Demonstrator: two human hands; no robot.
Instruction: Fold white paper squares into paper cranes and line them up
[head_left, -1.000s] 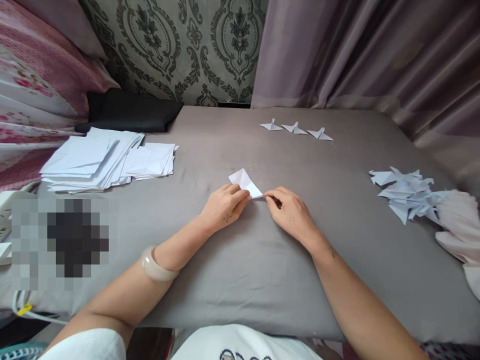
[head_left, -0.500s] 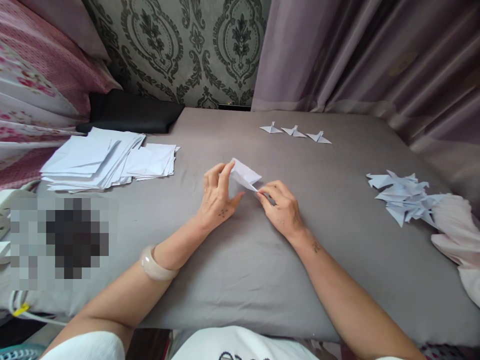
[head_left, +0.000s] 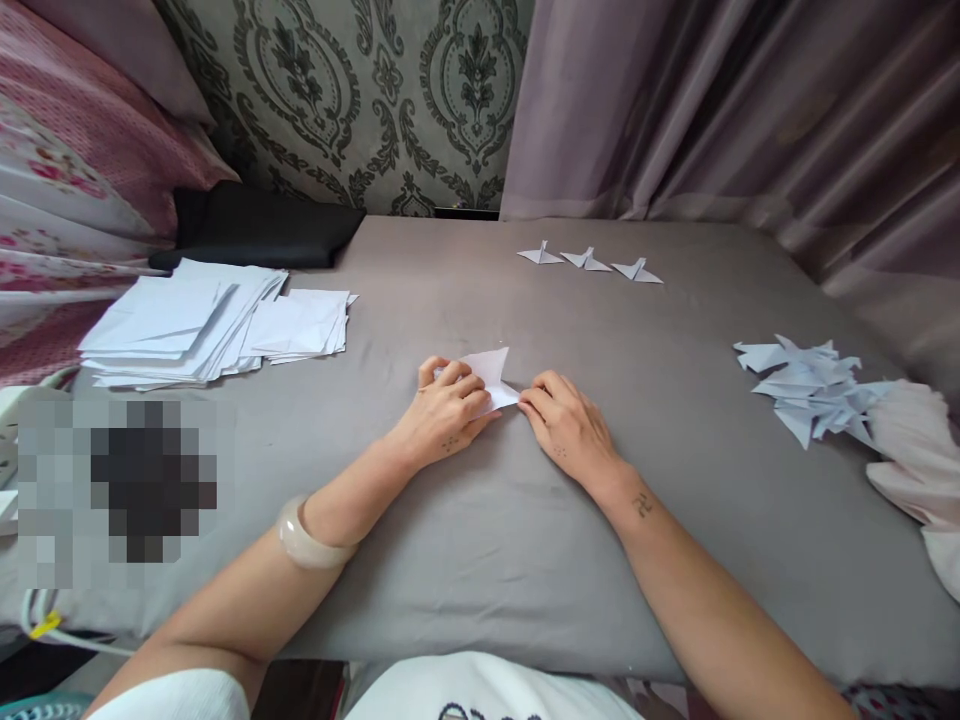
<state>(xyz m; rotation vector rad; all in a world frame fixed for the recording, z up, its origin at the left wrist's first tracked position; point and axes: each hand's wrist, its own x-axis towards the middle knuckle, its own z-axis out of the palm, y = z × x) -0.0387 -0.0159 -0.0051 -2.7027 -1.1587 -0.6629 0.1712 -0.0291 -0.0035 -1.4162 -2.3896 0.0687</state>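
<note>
Reading from the left edge of the worktop [head_left: 420, 585], a large stack of white sheets [head_left: 154, 318] adjoins a smaller stack [head_left: 300, 322]; neither has moved. The left hand [head_left: 441, 412] has come down: its fingers, lately spread at a raised corner, now curl over the paper. Whether they pinch or only press cannot be told. The folded paper [head_left: 489, 368] lies about midway between the left and right edges, one flap pointing to the far edge; in judgement, a fold is being worked flat. The right hand [head_left: 568, 425] keeps its fingers narrow, pinching the paper's right tip. Three paper birds [head_left: 589, 262] near the far edge and a pile of paper birds [head_left: 814, 385] by the right edge are unchanged.
</note>
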